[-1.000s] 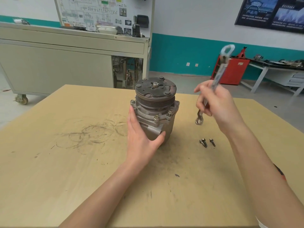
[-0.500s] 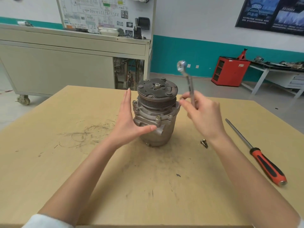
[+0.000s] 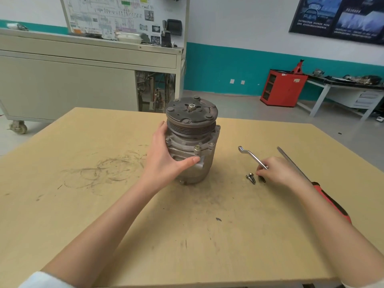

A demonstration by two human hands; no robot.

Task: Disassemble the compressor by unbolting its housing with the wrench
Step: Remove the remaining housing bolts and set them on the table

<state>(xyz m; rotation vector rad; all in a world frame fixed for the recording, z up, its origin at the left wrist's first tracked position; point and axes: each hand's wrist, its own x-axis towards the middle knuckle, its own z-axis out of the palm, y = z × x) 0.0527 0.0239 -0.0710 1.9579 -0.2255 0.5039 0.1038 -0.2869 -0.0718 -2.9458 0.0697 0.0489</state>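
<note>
Left hand [image 3: 164, 163], right hand [image 3: 280, 171] and forearms bare; white left sleeve [image 3: 43, 280] at elbow; white right sleeve [image 3: 358, 285] edge visible.

The right hand [image 3: 278, 171] has come down from the air beside the compressor [image 3: 191, 142] to the table [image 3: 83, 204], toward its right edge. The wrench [image 3: 252, 156], upright in that hand half a second ago, now lies low over the tabletop, its near end held in the fingers, just beside the two loose bolts [image 3: 250, 178]. The left hand [image 3: 164, 161], open with straight fingers a moment ago, now wraps the compressor's body, thumb across the front.
</note>
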